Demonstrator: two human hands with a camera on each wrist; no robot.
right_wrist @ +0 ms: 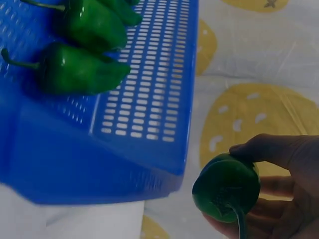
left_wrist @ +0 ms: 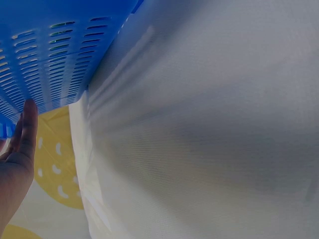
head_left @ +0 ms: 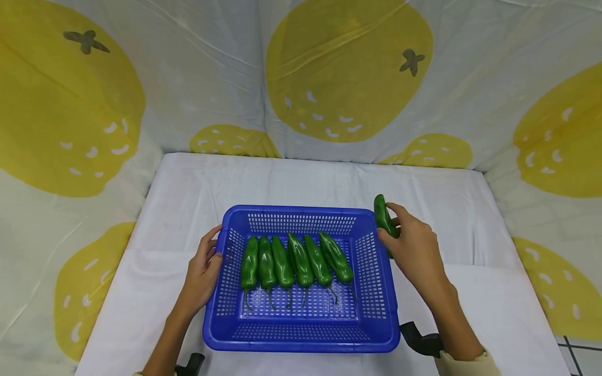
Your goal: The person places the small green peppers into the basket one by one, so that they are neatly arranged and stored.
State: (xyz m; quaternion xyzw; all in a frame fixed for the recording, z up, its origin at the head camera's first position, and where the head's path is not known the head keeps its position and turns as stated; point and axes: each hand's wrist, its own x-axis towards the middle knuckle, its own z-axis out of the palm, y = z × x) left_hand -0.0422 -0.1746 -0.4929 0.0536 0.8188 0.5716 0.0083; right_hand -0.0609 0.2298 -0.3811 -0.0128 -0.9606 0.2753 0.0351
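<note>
A blue plastic basket [head_left: 301, 343] stands in the middle of the table. Inside it lies a side-by-side row of several glossy green peppers [head_left: 301, 261], stems toward the near side. My right hand [head_left: 416, 245] holds another green pepper [head_left: 383, 216] just outside the basket's far right corner, thumb and fingers around its body. In the right wrist view that pepper [right_wrist: 227, 186] shows its stem end, apart from the basket wall. My left hand [head_left: 202, 271] touches the basket's left side; in the left wrist view its fairly straight digits rest against the slotted outer wall [left_wrist: 55, 55].
A white cloth [head_left: 470, 224] covers the table. Pale fabric with large yellow fruit prints [head_left: 348, 68] hangs at the back and both sides. Black curved pieces [head_left: 420, 339] sit by both wrists.
</note>
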